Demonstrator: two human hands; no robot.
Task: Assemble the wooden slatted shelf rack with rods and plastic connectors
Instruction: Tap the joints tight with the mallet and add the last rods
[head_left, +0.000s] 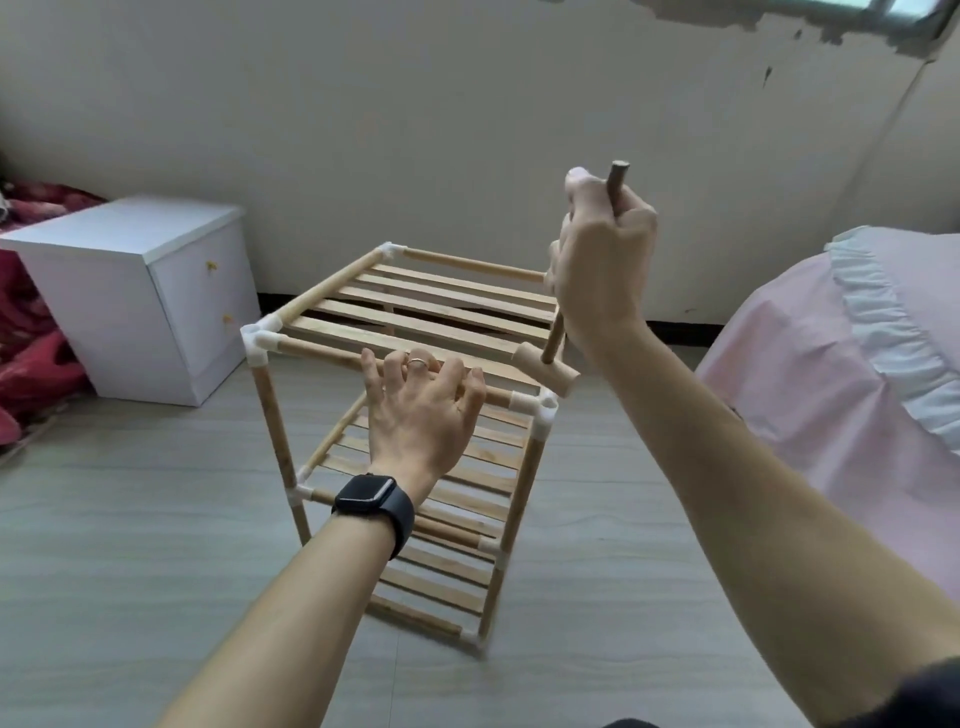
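Centrally: wooden slatted rack (431, 306), upright on the floor (130, 545) between a white cabinet (124, 291) and a bed (831, 374). Left grip (421, 410) curled over its front top rod (322, 351). Right grip (597, 260) clenched round a wooden mallet (545, 370), head downward, just above the front-right connector (543, 413).

You have soft, even daylight of moderate brightness, and it seems to come from the window (889, 9) in the upper right of the frame. Shadows on the floor (130, 545) are faint and soft-edged. Your wide lens bows the wall (363, 104) toward the frame edges. The rack (322, 291) smears with motion blur at its lower right legs, and the picture is slightly soft overall.
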